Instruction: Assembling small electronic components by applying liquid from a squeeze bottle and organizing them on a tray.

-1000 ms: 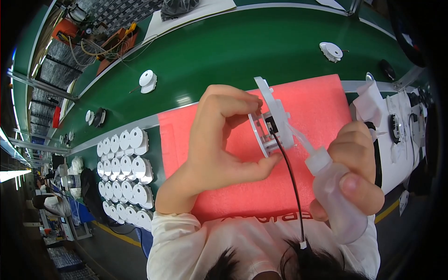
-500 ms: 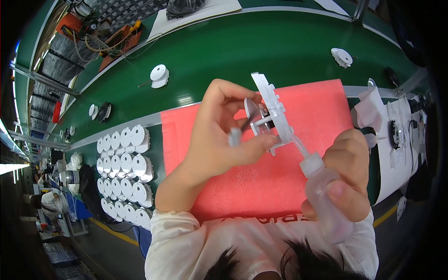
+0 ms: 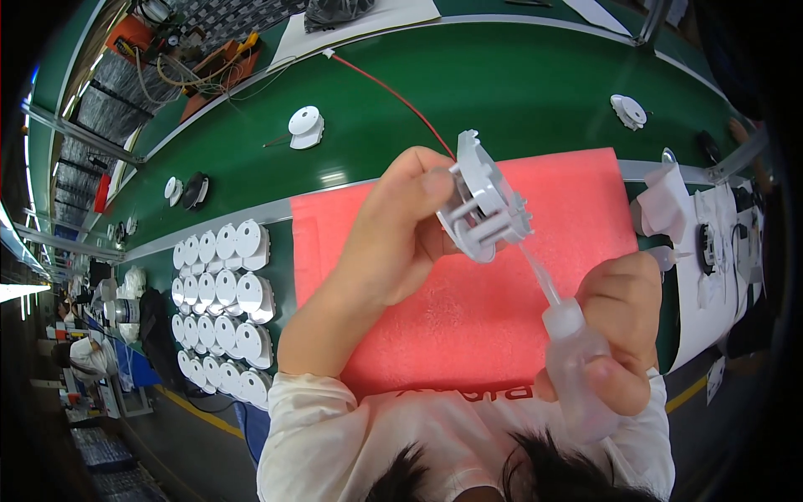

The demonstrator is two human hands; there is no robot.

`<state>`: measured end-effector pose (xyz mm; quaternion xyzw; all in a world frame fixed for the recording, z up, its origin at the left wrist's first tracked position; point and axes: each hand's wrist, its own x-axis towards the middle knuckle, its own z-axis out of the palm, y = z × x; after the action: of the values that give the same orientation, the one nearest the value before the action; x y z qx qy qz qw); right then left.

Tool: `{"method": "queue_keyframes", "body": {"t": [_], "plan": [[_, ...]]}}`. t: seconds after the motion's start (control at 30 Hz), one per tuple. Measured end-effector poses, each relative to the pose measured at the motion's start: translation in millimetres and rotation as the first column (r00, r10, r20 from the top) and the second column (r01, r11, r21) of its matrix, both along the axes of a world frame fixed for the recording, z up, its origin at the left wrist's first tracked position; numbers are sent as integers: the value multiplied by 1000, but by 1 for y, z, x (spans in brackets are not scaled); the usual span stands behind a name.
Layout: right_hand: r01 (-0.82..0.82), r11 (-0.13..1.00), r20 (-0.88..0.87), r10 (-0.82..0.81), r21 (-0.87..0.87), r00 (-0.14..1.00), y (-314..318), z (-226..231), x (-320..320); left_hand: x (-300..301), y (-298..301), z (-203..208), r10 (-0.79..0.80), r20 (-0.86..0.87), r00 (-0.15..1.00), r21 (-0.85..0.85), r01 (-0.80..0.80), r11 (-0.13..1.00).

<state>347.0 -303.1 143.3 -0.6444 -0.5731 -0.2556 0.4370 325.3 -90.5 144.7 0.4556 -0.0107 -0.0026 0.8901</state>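
Observation:
Over the pink foam mat, my left hand grips a white plastic housing, tilted, with posts and small teeth along its edge. A red wire with a white plug runs from it toward the far side. My right hand is wrapped round a translucent squeeze bottle. The bottle's thin nozzle points up at the lower edge of the housing; whether the tip touches it I cannot tell.
Rows of several white round-topped housings stand left of the mat. On the green conveyor lie more white parts and a black part. At right are a white cloth and another small bottle.
My left hand has turned the white housing, so its posts face me and the red wire swings out to the far side. The bottle's nozzle has dropped slightly. Parts on the conveyor have shifted right.

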Motion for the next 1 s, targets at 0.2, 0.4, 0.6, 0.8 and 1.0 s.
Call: {"method": "queue_keyframes", "body": {"t": [0.2, 0.4, 0.6, 0.8, 1.0], "plan": [[14, 1000, -32, -14, 5, 999, 2, -1, 0, 4, 0, 0, -32, -48, 998, -12, 32, 999], [-28, 997, 62, 24, 65, 998, 12, -3, 12, 1, -6, 1, -28, -98, 995, -77, 20, 997], [-49, 985, 154, 23, 167, 988, 17, -5, 15, 0, -5, 4, -58, -184, 981, -151, 30, 988], [-62, 985, 156, 37, 160, 987, 17, -4, 16, 2, 4, -1, -178, -97, 979, -235, 152, 960], [-65, 990, 149, 46, 128, 988, 16, -3, 15, 1, 7, 2, -231, -185, 955, -347, 157, 925]]}}
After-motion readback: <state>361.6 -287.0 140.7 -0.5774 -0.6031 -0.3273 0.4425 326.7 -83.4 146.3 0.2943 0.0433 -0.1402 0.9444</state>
